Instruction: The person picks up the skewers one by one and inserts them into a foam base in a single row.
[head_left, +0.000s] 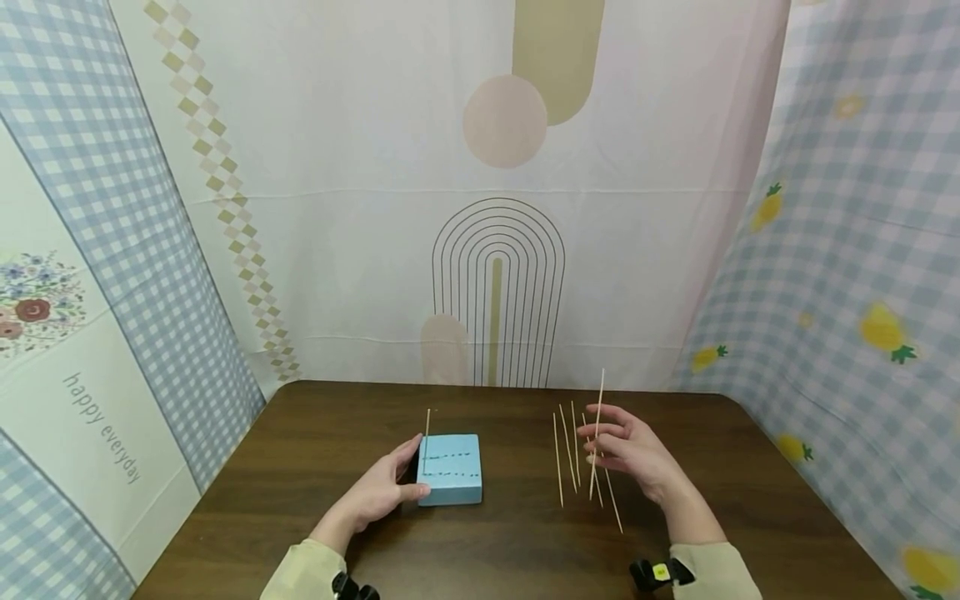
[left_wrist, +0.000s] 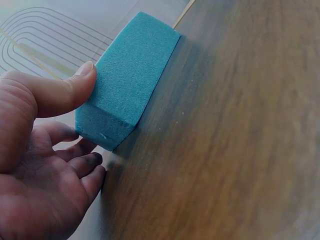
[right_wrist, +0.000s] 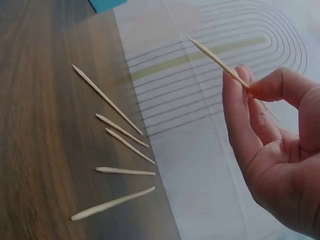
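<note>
A light blue foam block [head_left: 453, 464] with two rows of dark marks on its top sits on the table. My left hand [head_left: 378, 492] grips its left side, thumb at the front corner and fingers at the back. One thin wooden skewer [head_left: 427, 423] stands upright in the block near its left edge. In the left wrist view, the thumb presses the block's face [left_wrist: 132, 65]. To the right, my right hand [head_left: 633, 450] pinches another skewer [right_wrist: 212, 56] between thumb and fingertips, raised over the table and nearly upright, its pointed end showing in the right wrist view.
Several loose skewers [head_left: 558, 462] lie roughly side by side on the brown wooden table [head_left: 510, 550], beneath and left of my right hand. A patterned white cloth [head_left: 360, 250] hangs behind the table, with blue checked cloth [head_left: 825, 250] at the sides.
</note>
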